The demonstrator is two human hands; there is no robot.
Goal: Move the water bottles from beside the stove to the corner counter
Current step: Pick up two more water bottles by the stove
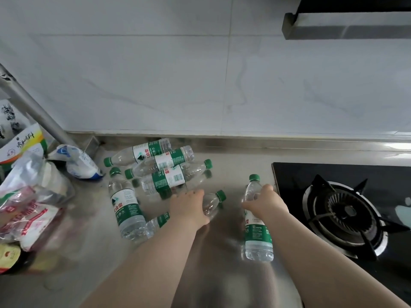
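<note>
Clear water bottles with green caps and green-white labels lie on the steel counter (pixel 222 252). My right hand (pixel 265 204) grips the neck of one bottle (pixel 258 236) standing just left of the stove. My left hand (pixel 189 207) lies over a bottle on its side (pixel 212 202), its cap pointing right. Three bottles lie stacked near the back wall (pixel 165 162). Another bottle (pixel 125 203) rests to the left of my left hand.
A black glass gas stove (pixel 342 207) with a burner fills the right side. Plastic food bags (pixel 26 192) and a white-blue pouch (pixel 77 162) crowd the left corner. A metal pipe (pixel 37 112) slants above them. A range hood (pixel 347 21) hangs top right.
</note>
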